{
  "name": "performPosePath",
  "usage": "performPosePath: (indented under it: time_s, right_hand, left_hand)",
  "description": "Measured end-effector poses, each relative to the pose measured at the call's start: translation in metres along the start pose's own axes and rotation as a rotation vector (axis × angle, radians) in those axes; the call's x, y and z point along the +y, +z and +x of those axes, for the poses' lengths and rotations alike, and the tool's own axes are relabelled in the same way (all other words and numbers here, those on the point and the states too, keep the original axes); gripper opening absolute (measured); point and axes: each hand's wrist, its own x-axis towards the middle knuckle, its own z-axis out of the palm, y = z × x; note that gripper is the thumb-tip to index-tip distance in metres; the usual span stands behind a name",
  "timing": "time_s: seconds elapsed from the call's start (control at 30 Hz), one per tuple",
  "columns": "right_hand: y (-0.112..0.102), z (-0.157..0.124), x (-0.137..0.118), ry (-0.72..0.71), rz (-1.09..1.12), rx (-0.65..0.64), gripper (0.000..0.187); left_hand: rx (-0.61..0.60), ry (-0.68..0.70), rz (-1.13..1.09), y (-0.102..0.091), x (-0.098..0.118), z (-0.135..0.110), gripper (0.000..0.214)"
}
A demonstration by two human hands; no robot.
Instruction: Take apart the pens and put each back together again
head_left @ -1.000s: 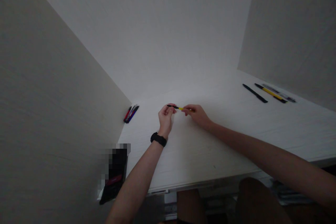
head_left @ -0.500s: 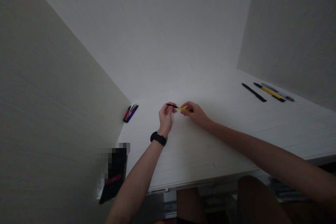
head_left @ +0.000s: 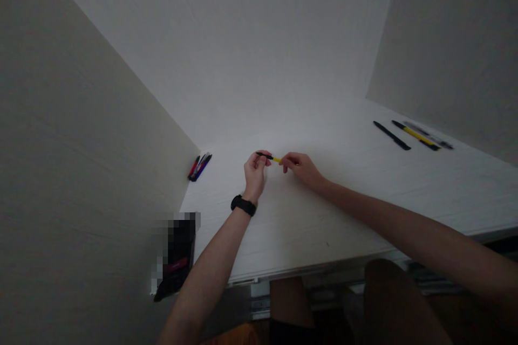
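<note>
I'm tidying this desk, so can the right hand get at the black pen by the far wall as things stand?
Probably yes: no object shows between the right hand and the black pen on the white desk, though the arm looks well stretched out.

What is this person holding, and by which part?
A slim black-and-yellow pen: the left hand pinches its black end; its yellow end reaches the right hand, but whether that hand grips it cannot be told.

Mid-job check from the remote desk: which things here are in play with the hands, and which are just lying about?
In play:
- slim yellow-and-black pen, pinched by the left hand
- right hand, at its yellow end

Lying about:
- red and blue pens
- black pen
- yellow pen
- grey pen
- black pouch
</note>
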Motion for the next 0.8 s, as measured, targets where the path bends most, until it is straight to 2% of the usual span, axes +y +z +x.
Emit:
performPosePath:
  time_s: [0.07, 0.2, 0.27, 0.33, 0.4, 0.5, 0.57, 0.67, 0.8]
  right_hand:
    - [0.0003, -0.0003, 0.0002, -0.005, 0.0, 0.001, 0.036]
    - [0.0013, -0.0011, 0.0015, -0.001, 0.036, 0.062, 0.025]
    - [0.0008, -0.0008, 0.0021, 0.006, 0.026, 0.037, 0.023]
    - [-0.0001, -0.0002, 0.0022, 0.008, -0.002, -0.007, 0.029]
    - [-0.0004, 0.0002, 0.0019, 0.003, -0.018, 0.001, 0.033]
    - [-0.0001, 0.0001, 0.0011, 0.001, -0.01, 0.069, 0.025]
    - [-0.0005, -0.0006, 0.0001, 0.008, -0.029, 0.051, 0.021]
    - [-0.0016, -0.0026, -0.0026, 0.032, -0.093, 0.013, 0.031]
    - [-0.0011, -0.0047, -0.0052, 0.003, -0.093, 0.1, 0.021]
  left_hand:
    - [-0.008, 0.006, 0.002, -0.0004, -0.0009, 0.0002, 0.025]
    - [0.008, -0.001, 0.007, -0.0013, -0.0025, 0.0006, 0.026]
    - [0.003, -0.008, 0.01, -0.0011, -0.0023, 0.0007, 0.027]
    - [-0.003, -0.01, 0.02, -0.0006, -0.0016, 0.0006, 0.028]
    - [-0.003, -0.011, 0.035, -0.0002, -0.0008, 0.0004, 0.027]
    - [0.006, -0.009, 0.051, -0.0002, -0.0004, 0.0003, 0.026]
    - [0.003, -0.004, 0.056, -0.0003, -0.0006, 0.0001, 0.025]
    - [-0.017, 0.0, 0.083, -0.0002, -0.0008, 0.0, 0.026]
    - [0.005, 0.0, 0.118, 0.0001, -0.0009, 0.0001, 0.024]
